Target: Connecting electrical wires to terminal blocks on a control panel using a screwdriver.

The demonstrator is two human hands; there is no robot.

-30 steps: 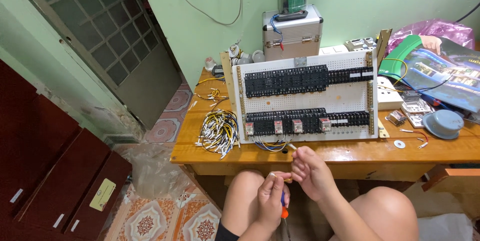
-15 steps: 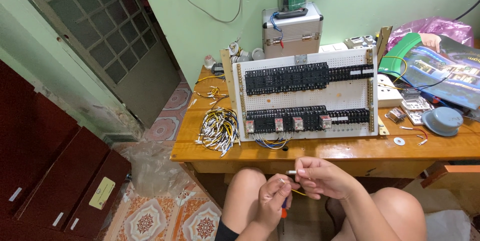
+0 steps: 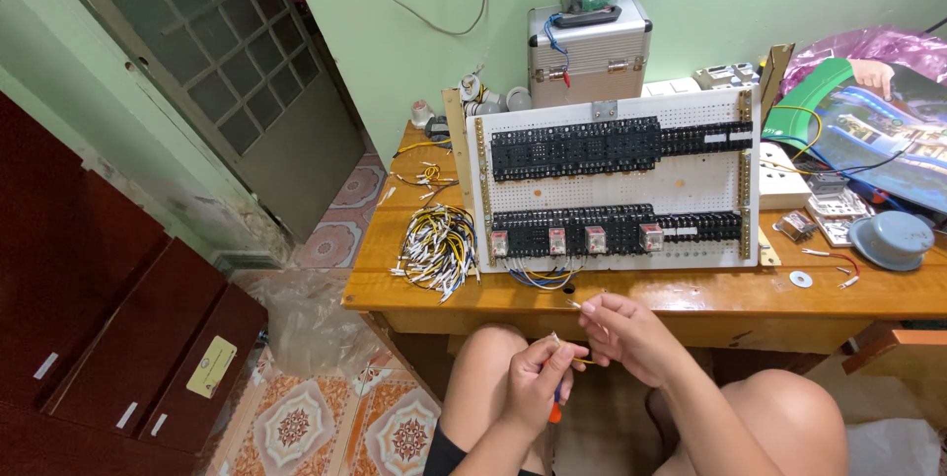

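Thin wire (image 3: 582,333) between both hands' grip

This is looking like a small electrical workshop set up in a room of a home. A white perforated panel (image 3: 617,180) carrying rows of black relay sockets is leaning upright on a wooden workbench (image 3: 691,296), with a bundle of cut yellow, white and black wires (image 3: 437,247) lying beside it and an aluminium tool case (image 3: 590,50) standing behind against the green wall. Patterned floor tiles (image 3: 296,427), dark red cabinets (image 3: 99,318) and a barred glass door (image 3: 237,52) are giving it the domestic feel.
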